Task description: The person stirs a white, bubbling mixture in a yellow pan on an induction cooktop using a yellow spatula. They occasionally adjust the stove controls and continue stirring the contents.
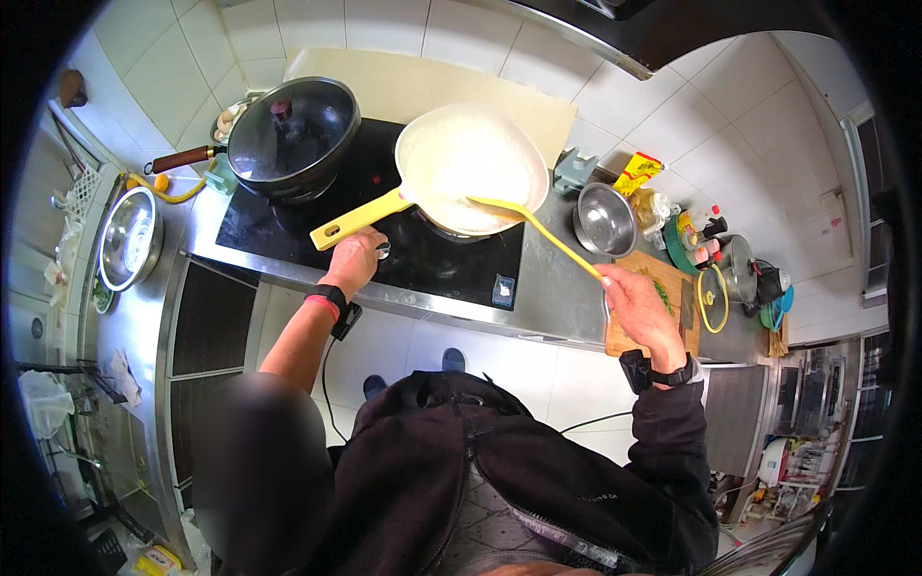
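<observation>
My right hand (639, 306) grips the end of a yellow long-handled spatula (553, 240). Its head dips into a cream-coloured frying pan (414, 155) on the black glass cooktop (425, 266); glare washes out the pan's inside. Below the pan's yellow handle (364, 218), my left hand (354, 261) has its fingers on a silver control knob (384, 250) near the cooktop's front edge. To the left, a dark wok with a glass lid (288, 137) occupies the other burner, its brown handle (184, 159) pointing left.
A steel bowl (605, 219), a wooden cutting board (619, 333) with chopped greens and a knife (688, 302), and a yellow-rimmed lid (713, 297) are at right. Another steel bowl (130, 237) sits on the left counter. A range hood (706, 36) overhangs the top right.
</observation>
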Action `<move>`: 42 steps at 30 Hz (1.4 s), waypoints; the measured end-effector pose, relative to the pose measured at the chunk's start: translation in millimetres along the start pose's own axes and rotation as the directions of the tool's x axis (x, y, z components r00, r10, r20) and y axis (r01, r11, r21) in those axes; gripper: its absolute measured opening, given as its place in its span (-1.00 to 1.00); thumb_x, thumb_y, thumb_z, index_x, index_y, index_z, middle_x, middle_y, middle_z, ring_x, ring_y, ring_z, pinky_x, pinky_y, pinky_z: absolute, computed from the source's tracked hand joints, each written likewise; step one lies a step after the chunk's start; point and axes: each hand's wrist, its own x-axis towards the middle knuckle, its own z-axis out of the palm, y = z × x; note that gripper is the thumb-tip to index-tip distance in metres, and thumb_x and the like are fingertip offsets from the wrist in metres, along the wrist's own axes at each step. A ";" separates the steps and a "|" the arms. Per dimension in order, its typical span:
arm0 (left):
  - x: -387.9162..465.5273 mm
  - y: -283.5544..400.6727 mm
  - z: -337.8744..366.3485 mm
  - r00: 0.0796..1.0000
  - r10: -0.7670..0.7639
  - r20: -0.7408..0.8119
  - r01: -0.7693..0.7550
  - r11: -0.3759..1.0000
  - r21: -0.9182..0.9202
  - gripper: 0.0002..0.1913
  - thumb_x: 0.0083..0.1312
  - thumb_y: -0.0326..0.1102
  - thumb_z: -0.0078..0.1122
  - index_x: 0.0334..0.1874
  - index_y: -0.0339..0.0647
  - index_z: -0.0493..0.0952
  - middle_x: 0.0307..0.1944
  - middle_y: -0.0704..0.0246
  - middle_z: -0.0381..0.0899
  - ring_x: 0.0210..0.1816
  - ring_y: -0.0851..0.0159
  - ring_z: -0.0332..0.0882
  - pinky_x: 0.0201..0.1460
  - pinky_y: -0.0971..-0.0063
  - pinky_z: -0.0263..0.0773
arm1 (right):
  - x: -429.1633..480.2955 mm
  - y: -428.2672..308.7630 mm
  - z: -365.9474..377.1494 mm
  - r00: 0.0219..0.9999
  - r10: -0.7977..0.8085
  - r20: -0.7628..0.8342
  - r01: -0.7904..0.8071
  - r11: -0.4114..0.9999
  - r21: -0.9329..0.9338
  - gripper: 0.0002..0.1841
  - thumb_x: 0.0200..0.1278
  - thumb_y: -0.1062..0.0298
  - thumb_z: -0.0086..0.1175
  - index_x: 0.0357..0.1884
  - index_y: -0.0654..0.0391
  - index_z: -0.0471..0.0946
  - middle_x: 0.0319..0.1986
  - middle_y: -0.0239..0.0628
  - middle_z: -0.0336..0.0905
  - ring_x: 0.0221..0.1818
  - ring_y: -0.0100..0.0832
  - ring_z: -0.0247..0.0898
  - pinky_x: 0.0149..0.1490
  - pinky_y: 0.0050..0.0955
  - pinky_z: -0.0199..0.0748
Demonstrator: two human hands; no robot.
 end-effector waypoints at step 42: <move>-462.9 -19.8 79.2 0.248 -0.848 0.468 0.878 -0.008 -0.479 -0.54 0.41 -0.32 0.27 0.26 -0.47 0.50 -0.03 0.08 0.72 -0.29 0.24 0.73 -0.31 0.38 0.65 | 88.8 -38.8 -79.3 0.962 -0.184 0.203 0.271 0.745 -0.609 -0.72 0.39 0.27 0.07 -0.03 0.17 0.71 -0.23 -0.01 0.71 -0.12 0.02 0.62 -0.04 -0.16 0.52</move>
